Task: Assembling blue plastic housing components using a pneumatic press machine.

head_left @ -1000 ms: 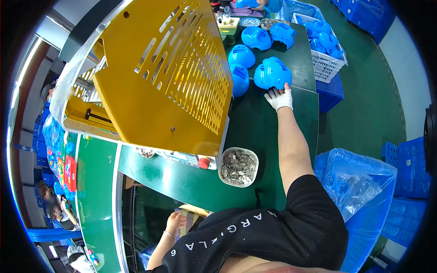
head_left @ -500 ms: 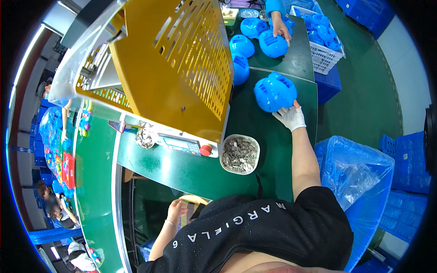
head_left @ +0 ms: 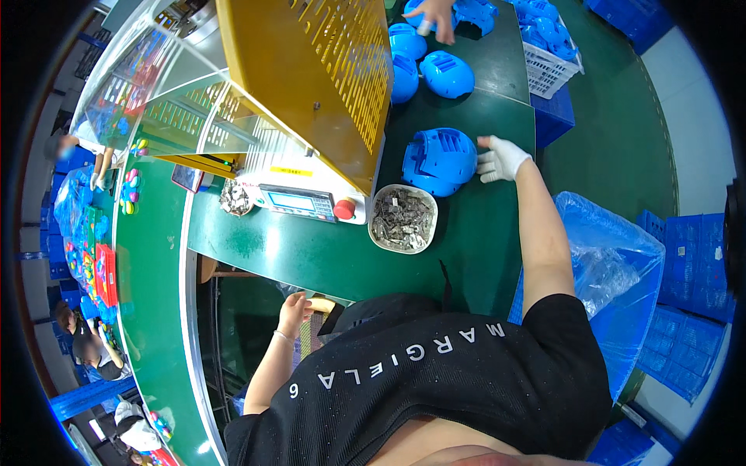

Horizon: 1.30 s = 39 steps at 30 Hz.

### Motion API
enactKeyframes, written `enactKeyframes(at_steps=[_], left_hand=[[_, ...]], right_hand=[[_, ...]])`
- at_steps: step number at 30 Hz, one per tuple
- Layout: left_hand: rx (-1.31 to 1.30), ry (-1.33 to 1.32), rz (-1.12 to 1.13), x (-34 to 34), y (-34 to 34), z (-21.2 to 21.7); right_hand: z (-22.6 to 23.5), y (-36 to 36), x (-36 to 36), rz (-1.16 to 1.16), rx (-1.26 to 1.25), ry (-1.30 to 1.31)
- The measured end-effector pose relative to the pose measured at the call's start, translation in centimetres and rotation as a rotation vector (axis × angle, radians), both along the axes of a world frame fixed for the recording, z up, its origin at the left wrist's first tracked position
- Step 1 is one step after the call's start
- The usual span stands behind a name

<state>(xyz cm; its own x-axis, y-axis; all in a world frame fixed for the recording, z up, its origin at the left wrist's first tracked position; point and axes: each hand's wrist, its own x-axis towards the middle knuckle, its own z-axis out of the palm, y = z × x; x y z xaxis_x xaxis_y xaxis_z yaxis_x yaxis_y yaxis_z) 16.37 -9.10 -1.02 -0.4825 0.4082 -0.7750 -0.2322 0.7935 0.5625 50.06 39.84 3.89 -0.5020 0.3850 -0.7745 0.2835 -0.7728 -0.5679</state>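
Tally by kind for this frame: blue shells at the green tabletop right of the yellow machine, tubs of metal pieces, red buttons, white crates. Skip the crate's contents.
Blue shells: 6, some partly hidden or cut off
Tubs of metal pieces: 2
Red button: 1
White crate: 1
Total: 10

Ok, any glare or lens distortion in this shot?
Head view: fisheye distortion bows the pale rail and the corners go black; head view again: soft glare on the green worktable, glossy highlights on the slotted blue shell.
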Motion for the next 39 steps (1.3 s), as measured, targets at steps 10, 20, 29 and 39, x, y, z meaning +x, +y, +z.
enactKeyframes(at_steps=[10,20,29,39], left_hand=[[0.091,0.001,0.001,1.2,1.5,1.3],[0.28,0.031,-0.267,4.0,8.2,4.4],[0.5,0.019,-0.487,10.1,19.2,7.6],[0.42,-0.397,-0.105,15.7,30.1,6.1]], right_hand=[[1.0,-0.4,-0.3,0.037,0.186,-0.103],[4.8,-5.3,-0.6,0.126,0.481,-0.094],[4.6,-8.2,-4.0,0.197,0.724,-0.385],[2.6,-9.1,-3.8,0.238,0.973,-0.561]])
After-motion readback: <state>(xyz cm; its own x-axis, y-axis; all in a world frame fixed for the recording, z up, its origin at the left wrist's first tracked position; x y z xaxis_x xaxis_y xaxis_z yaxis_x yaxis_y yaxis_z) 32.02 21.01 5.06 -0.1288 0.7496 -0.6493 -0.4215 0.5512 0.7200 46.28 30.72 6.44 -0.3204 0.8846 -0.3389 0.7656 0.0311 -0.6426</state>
